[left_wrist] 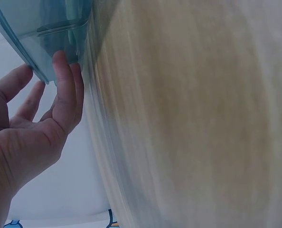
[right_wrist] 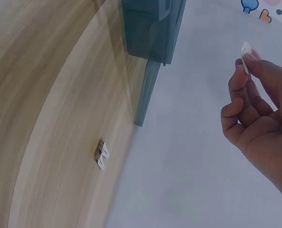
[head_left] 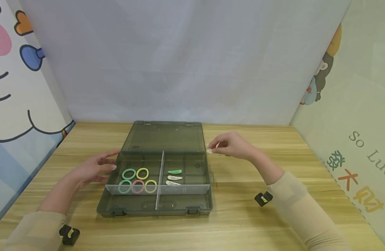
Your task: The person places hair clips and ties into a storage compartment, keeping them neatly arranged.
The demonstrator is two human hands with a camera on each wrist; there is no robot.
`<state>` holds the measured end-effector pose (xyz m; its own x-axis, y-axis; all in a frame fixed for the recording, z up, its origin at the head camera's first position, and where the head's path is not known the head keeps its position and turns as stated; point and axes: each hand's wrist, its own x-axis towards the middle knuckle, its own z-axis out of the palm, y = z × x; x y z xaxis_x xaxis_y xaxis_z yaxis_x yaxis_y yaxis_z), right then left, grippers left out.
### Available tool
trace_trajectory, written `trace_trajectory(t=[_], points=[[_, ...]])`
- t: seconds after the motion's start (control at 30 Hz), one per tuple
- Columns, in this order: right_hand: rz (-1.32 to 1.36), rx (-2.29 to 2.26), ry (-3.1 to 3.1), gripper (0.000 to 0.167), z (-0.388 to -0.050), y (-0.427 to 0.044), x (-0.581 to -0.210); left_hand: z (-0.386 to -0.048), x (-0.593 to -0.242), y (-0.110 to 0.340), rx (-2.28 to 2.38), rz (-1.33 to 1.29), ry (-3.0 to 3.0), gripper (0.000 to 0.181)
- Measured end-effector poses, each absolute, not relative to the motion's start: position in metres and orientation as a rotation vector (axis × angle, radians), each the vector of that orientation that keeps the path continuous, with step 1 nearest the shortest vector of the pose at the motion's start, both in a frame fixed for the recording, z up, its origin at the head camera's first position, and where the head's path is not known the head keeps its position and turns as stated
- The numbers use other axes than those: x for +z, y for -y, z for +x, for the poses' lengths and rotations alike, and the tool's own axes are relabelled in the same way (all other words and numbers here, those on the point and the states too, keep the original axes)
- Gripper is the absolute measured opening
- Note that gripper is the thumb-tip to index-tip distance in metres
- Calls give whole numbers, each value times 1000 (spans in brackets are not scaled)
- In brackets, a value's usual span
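A translucent dark-grey storage box (head_left: 128,205) lies with its lid (head_left: 164,137) folded back. My left hand (head_left: 93,169) touches the box's left side with spread fingers; the left wrist view shows its fingertips (left_wrist: 62,66) against the box wall. Above the table, right of the box, my right hand (head_left: 234,145) pinches a white hair clip (right_wrist: 246,50) between thumb and finger. The right compartment holds a green hair clip (head_left: 175,171) and two white ones (head_left: 174,177). Several hair ties, green, yellow and a pink one (head_left: 138,187), lie in the left compartment.
White dividers (head_left: 184,189) split the box, and its front compartments hold nothing visible. More white hair clips (right_wrist: 103,154) lie on the wooden table (head_left: 242,223), partly behind my right hand in the head view. A pale curtain (head_left: 179,69) closes the back.
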<state>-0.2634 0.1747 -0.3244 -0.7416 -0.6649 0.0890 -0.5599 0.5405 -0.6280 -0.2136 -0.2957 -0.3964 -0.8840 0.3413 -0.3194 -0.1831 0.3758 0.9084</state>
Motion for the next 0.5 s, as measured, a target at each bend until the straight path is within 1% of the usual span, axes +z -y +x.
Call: trace_trajectory(t=[0.2, 0.5], points=[[-1106, -1002, -2554, 12, -258, -162, -327, -213, -395, 295, 1525, 136, -2187, 73], [-1189, -917, -2467, 10, -253, -141, -341, -212, -395, 295, 1541, 136, -2177, 75]])
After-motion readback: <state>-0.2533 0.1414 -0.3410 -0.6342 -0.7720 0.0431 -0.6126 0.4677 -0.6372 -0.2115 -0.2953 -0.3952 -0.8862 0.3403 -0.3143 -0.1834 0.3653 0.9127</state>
